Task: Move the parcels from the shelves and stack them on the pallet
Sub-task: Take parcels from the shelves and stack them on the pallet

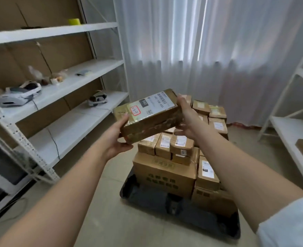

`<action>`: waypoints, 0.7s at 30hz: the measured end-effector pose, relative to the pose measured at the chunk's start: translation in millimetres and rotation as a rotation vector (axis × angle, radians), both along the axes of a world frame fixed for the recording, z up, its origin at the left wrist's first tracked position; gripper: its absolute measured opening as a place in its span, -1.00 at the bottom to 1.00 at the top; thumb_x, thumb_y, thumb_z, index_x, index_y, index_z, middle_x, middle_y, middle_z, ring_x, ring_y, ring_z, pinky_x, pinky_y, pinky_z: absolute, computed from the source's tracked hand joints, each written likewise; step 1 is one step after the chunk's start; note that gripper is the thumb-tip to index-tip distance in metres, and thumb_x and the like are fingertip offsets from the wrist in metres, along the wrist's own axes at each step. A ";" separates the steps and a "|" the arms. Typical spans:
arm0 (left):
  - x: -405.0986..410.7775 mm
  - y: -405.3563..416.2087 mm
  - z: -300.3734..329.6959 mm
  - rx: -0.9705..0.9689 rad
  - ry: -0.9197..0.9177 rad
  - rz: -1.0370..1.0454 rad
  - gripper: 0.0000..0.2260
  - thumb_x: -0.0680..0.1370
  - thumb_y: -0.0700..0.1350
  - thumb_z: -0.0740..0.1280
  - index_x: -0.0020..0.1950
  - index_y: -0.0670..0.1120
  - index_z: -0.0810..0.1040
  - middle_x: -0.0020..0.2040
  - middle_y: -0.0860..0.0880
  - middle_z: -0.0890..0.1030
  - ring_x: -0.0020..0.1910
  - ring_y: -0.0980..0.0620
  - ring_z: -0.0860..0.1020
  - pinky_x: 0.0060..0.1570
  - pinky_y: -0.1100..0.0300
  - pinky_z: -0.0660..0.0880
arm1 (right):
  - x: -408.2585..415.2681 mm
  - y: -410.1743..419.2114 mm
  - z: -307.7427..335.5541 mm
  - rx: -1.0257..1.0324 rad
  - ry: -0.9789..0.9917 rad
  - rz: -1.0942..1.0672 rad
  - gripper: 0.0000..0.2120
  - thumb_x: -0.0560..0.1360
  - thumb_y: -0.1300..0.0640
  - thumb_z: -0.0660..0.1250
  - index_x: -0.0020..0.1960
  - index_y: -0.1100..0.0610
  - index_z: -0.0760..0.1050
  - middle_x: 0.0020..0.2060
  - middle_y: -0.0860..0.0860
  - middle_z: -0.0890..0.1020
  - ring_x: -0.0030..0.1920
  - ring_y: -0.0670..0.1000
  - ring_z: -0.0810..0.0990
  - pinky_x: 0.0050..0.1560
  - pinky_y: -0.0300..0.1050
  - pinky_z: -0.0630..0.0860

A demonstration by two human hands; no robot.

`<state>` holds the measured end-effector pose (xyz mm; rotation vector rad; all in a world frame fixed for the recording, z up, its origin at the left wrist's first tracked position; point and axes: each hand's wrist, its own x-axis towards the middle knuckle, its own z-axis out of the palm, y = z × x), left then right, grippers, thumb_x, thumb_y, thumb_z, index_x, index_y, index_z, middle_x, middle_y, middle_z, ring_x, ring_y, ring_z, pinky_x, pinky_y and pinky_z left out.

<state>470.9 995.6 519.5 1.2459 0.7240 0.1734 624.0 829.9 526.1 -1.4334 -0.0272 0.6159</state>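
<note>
- both hands are on one taped-up brown parcel [148, 114], held up in the air over the stack, tilted so its right end sits higher
- left hand [117, 138] grips the near-left end, thumb up on the top face next to a little red-bordered sticker, fingers curled under
- right hand [184, 118] grips the far-right end, thumb along the top edge, fingers wrapped underneath
- parcel has a white shipping label on top, printing reads 060 plus a barcode, rest is too blurry
- right below it is the stack of parcels [181, 157] on a black pallet [182, 213] on the floor, big cartons at the bottom, smaller boxes on top
- near part of the pallet is bare
- white shelves [61, 82] on the left hold a couple of headset-looking gadgets, a yellow-green tape roll up top and some small bits I can't make out
- another white rack [293, 129] on the right with one more brown parcel at the frame edge
- white curtain [200, 50] behind it all
</note>
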 end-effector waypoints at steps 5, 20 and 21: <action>30.5 95.7 -4.4 0.005 0.004 0.071 -0.73 0.53 0.22 0.34 0.09 0.09 0.56 0.15 -0.07 0.57 0.18 -0.13 0.54 0.29 -0.18 0.43 | 46.5 96.2 1.4 -0.125 0.009 0.195 -0.31 0.44 -0.40 0.27 0.34 0.08 0.35 0.05 0.13 0.59 0.17 0.22 0.49 0.32 0.39 0.33; 100.2 340.6 -48.3 0.041 0.237 -0.022 -0.65 0.63 0.25 0.14 0.16 0.03 0.52 -0.02 -0.05 0.65 -0.04 -0.07 0.60 0.05 -0.04 0.53 | 78.3 315.2 -62.7 -0.209 0.166 0.164 -0.57 0.48 -0.20 0.39 0.17 0.09 0.48 -0.02 0.09 0.68 0.03 0.08 0.65 0.06 0.00 0.57; 108.1 351.9 -47.3 0.050 0.248 -0.040 -0.65 0.63 0.24 0.15 0.15 0.01 0.52 -0.01 -0.06 0.65 -0.03 -0.07 0.60 -0.06 -0.01 0.55 | 78.1 321.1 -63.6 -0.207 0.178 0.153 -0.58 0.49 -0.19 0.38 0.17 0.09 0.47 -0.01 0.09 0.67 0.03 0.07 0.64 0.01 -0.02 0.57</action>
